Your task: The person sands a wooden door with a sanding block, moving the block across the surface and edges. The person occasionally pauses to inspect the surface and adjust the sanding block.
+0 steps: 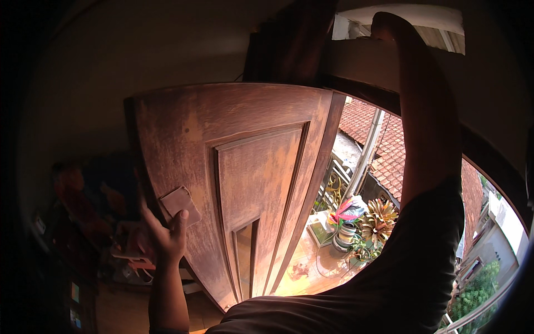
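My left hand is at the free edge of a brown wooden panel door. Its thumb presses a folded piece of sandpaper or a similar flat pad against the door's face, while the fingers reach round the edge. The door's finish looks patchy, with paler streaks. Raised high, my right hand rests at the lower rim of an opening in the wall above the door frame; its fingers are mostly dark and partly hidden.
Through the doorway are potted plants, a pole, a tiled roof and a tiled floor. A dark curtain hangs behind the door's top. Dim household items stand at the left.
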The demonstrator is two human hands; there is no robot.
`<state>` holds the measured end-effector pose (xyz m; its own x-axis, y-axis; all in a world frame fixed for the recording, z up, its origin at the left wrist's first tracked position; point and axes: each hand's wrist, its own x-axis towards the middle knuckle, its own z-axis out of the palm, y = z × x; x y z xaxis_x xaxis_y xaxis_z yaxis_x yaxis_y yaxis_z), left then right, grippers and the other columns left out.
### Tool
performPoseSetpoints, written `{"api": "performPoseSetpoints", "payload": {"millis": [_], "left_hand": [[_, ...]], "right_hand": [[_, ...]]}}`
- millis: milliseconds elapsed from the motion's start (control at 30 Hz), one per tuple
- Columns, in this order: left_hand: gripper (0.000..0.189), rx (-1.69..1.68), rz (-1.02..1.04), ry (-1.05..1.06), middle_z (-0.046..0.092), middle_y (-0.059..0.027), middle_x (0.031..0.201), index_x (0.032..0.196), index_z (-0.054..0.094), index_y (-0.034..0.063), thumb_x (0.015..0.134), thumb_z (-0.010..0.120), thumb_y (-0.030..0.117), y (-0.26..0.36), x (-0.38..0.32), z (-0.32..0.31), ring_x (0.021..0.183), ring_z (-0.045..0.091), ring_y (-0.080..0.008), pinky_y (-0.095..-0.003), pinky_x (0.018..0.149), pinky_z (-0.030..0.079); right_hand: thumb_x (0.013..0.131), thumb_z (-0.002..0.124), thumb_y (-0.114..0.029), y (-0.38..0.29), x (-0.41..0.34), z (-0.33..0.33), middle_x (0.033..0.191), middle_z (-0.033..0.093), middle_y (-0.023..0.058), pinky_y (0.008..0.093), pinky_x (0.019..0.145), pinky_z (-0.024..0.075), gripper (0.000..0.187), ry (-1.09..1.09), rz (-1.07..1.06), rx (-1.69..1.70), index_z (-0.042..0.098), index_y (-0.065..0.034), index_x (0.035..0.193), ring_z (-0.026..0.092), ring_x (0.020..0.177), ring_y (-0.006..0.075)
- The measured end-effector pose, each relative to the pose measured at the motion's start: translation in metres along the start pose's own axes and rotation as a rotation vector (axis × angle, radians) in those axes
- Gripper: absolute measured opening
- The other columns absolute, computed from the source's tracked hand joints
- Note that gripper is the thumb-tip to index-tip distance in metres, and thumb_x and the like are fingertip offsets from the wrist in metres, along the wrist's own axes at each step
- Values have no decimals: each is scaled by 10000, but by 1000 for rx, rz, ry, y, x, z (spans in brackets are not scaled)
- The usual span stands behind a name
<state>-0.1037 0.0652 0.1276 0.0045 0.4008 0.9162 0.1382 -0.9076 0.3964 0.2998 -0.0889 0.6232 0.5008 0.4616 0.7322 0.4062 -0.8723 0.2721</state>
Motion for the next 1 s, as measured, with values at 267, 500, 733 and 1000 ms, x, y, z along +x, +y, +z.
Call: {"api": "performPoseSetpoints", "payload": {"millis": [267,500,733,1000], "left_hand": [[857,35,-26,-16,326,-267,1576,1597,157,-16,976,678,261,-1,-1,-1,1460,366,-368,-495,1204,300],[859,56,-22,-13,329,-264,1576,1592,167,-19,972,688,270,-4,-3,-2,1464,358,-364,-493,1203,293],[848,3,68,12,303,-254,1595,1599,151,-19,978,667,241,-9,1,2,1475,343,-364,-500,1211,290],[848,55,72,2,294,-252,1602,1600,143,-18,972,666,208,-9,1,0,1483,332,-368,-500,1221,273]], "right_hand": [[846,789,-353,6,10,3,930,757,159,439,775,574,384,-69,-15,22,764,18,945,713,854,287],[854,782,-315,18,29,12,886,761,143,437,741,574,324,-133,-27,39,773,4,916,712,807,266],[888,755,-319,43,65,31,851,762,125,430,679,556,330,-8,-366,225,763,10,868,696,725,245],[946,697,-312,33,33,14,964,719,98,341,673,550,296,-47,-200,424,733,-25,1014,683,893,179]]}}
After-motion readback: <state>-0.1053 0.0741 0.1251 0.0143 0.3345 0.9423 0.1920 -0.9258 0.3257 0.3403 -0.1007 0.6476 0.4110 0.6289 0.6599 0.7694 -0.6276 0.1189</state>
